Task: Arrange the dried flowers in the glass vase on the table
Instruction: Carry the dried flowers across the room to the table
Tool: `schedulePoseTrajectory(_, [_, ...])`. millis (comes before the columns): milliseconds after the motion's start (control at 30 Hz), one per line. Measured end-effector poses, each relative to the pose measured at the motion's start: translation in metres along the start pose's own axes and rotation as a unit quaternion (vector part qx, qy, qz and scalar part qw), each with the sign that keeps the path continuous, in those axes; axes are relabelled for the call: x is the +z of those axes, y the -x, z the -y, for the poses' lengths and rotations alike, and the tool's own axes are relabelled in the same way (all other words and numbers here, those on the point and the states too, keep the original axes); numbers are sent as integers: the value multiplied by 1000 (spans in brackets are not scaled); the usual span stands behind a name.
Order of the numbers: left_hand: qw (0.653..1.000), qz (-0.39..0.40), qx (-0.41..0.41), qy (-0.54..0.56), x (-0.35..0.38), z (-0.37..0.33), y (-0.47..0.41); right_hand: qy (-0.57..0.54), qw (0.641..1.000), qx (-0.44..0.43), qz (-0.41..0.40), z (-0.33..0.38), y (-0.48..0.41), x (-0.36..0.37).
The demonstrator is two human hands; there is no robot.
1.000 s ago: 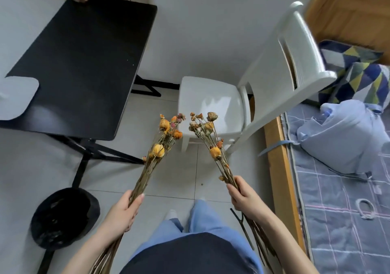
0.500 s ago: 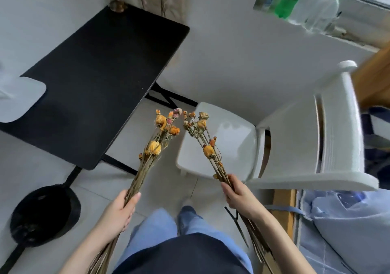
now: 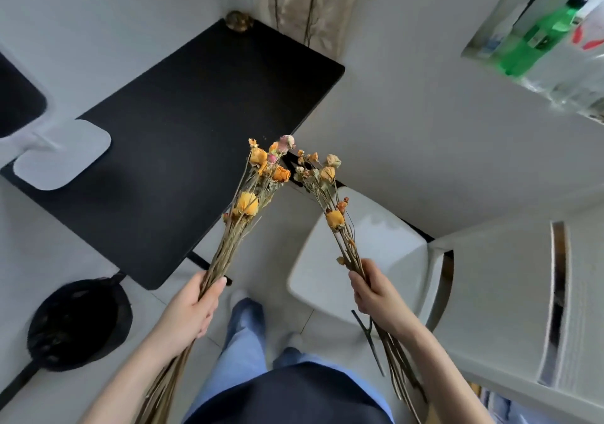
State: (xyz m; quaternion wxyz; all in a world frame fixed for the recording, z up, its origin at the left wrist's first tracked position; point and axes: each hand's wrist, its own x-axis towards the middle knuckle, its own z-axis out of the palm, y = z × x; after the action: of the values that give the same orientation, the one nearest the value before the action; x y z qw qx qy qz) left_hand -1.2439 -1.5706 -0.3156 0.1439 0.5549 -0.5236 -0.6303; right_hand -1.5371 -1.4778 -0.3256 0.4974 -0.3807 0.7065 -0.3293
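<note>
My left hand (image 3: 189,311) grips a bunch of dried flowers (image 3: 251,191) by its long straw-coloured stems, the orange and pink heads pointing up over the black table (image 3: 170,123). My right hand (image 3: 376,296) holds a second, thinner bunch of dried flowers (image 3: 327,188) with orange and pale heads, above the white chair's seat. The two sets of heads nearly meet. No glass vase shows in this view.
A white chair (image 3: 376,253) stands right of the table, close to my right arm. A white stand base (image 3: 62,154) rests on the table's left part, and a small brown object (image 3: 239,20) on its far corner. A black bin (image 3: 78,322) sits on the floor. Bottles (image 3: 539,41) line a ledge.
The view has swung up and left, toward the table; the bed at the right has left the frame. Both hands keep their bunches, carried nearer the table.
</note>
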Motion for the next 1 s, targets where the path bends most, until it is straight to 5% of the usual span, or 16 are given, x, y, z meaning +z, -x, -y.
schedulePoseTrajectory(667, [996,-59,-2,66,-136,-51,-116,127,989,-53,48,145,-176,85])
schedulePoseTrajectory(1000, [980,-159,-30,117,-156,-92,-183,154,979,-69,110,211,-279,94])
